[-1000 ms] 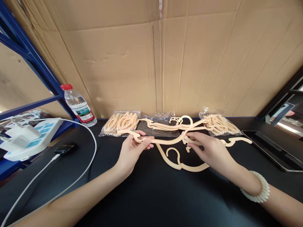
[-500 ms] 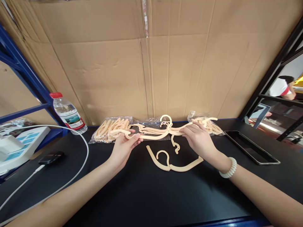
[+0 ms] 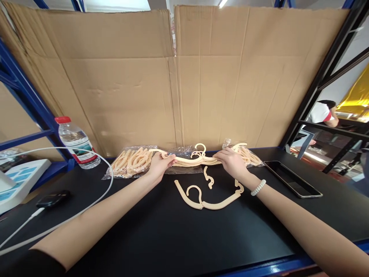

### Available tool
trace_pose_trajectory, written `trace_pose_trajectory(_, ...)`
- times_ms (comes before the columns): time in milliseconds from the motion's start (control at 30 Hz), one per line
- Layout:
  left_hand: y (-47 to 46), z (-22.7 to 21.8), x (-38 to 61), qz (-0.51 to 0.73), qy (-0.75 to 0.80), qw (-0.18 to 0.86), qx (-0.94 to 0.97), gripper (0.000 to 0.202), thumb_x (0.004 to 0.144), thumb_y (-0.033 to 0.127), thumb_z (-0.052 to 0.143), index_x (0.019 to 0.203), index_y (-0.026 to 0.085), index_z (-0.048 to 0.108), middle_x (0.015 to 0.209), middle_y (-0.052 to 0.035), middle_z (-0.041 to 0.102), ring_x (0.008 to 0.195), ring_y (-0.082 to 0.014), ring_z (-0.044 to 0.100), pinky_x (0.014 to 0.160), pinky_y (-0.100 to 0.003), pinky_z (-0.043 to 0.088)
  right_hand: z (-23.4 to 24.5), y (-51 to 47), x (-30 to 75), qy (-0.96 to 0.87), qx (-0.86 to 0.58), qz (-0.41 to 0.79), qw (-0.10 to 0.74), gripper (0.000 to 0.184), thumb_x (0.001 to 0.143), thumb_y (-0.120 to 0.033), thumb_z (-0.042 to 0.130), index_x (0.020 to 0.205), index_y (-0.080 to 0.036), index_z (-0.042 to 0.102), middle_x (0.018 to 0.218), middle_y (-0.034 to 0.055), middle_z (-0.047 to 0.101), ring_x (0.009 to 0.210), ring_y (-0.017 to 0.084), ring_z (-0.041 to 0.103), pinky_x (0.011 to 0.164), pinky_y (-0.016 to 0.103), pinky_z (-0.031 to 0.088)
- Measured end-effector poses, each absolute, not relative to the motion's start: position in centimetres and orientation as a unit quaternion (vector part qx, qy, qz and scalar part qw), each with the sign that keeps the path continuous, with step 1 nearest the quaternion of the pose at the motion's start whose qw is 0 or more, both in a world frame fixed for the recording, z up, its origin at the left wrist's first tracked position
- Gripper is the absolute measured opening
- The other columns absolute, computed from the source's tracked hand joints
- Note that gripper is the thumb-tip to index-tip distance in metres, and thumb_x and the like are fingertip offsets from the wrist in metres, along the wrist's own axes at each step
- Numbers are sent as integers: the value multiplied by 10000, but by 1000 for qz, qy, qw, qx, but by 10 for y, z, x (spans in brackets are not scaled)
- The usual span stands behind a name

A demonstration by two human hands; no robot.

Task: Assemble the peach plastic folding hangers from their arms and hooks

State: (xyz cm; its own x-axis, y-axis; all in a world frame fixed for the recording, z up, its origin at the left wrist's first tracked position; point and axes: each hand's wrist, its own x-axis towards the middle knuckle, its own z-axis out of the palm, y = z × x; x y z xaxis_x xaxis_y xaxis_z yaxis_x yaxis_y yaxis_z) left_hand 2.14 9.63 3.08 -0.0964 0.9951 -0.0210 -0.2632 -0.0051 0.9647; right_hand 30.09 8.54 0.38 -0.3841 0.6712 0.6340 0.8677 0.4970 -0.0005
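A cream-coloured clothes hanger is stretched between my hands at the back of the black table, over a few similar hangers. My left hand is closed on its left arm, with thumb and fingers pinching. On its right arm my right hand is closed too. The hook points up between them. Nearer me lies another hanger with its hook, its left end without a curved tip. A loose curved end piece rests just behind it.
Clear bags of hanger parts lie at the back left and right. A water bottle, a power strip, a black device and a white cable are on the left. A phone lies right. Cardboard stands behind.
Both hands have carried the hanger down and back onto the other hangers. The view has tilted up, showing the cardboard's top edge.
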Motion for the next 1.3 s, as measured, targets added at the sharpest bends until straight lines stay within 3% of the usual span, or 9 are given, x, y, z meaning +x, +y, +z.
trace_pose_trajectory(167, 106, 23, 25, 570, 472, 550, 386, 255, 920, 265, 598, 1140, 135, 595, 1102, -80, 632, 901, -190, 644, 754, -366, 569, 0, 90, 306, -816, -479, -150, 287, 322, 907, -64, 427, 951, -181, 724, 916, 80, 734, 858, 250, 599, 757, 371, 496)
trace_pose_trajectory(433, 100, 18, 26, 585, 479, 561, 338, 254, 928, 269, 586, 1150, 147, 590, 1117, -82, 626, 896, -184, 642, 746, -356, 572, -4, 95, 314, -808, -497, -123, 292, 322, 861, -39, 439, 956, -186, 710, 957, 92, 721, 909, 243, 647, 786, 369, 523)
trace_pose_trajectory(533, 94, 22, 24, 576, 480, 569, 339, 195, 922, 227, 595, 1092, 134, 607, 1053, -65, 641, 841, -163, 646, 699, -321, 577, -6, 96, 315, -807, -499, -112, 294, 309, 846, -35, 452, 970, -179, 697, 981, 97, 711, 926, 248, 649, 804, 379, 525)
trace_pose_trajectory(633, 86, 26, 23, 568, 474, 576, 348, 59, 863, 67, 626, 907, 105, 620, 901, -36, 649, 810, -148, 662, 699, -287, 587, -7, 96, 316, -809, -499, -104, 293, 297, 846, -41, 458, 987, -169, 687, 991, 102, 706, 936, 258, 648, 802, 387, 526)
trace_pose_trajectory(733, 81, 27, 22, 563, 468, 579, 358, 234, 753, -101, 626, 696, 118, 566, 736, -15, 608, 809, -148, 691, 799, -263, 588, -6, 94, 316, -809, -500, -98, 293, 300, 843, -42, 464, 1002, -172, 684, 998, 103, 706, 945, 261, 650, 789, 382, 527)
trace_pose_trajectory(800, 80, 27, 22, 562, 469, 577, 361, 272, 721, -127, 620, 663, 129, 548, 703, -13, 592, 798, -149, 701, 856, -267, 578, -5, 92, 316, -808, -503, -95, 293, 307, 841, -37, 463, 1002, -175, 684, 992, 100, 709, 943, 259, 653, 782, 376, 528)
trace_pose_trajectory(1033, 84, 23, 20, 573, 481, 562, 353, 326, 689, -102, 616, 901, 145, 596, 936, -59, 655, 814, -163, 710, 919, -351, 565, -2, 85, 315, -803, -517, -82, 286, 249, 851, -51, 498, 980, -174, 672, 967, 91, 707, 928, 256, 657, 767, 351, 519)
trace_pose_trajectory(1300, 80, 22, 15, 574, 485, 554, 359, 354, 681, -88, 609, 955, 136, 609, 1205, -126, 593, 846, -188, 720, 942, -370, 554, -6, 87, 320, -808, -515, -55, 281, 258, 830, -48, 540, 1014, -181, 663, 1018, 84, 693, 849, 234, 664, 702, 331, 519)
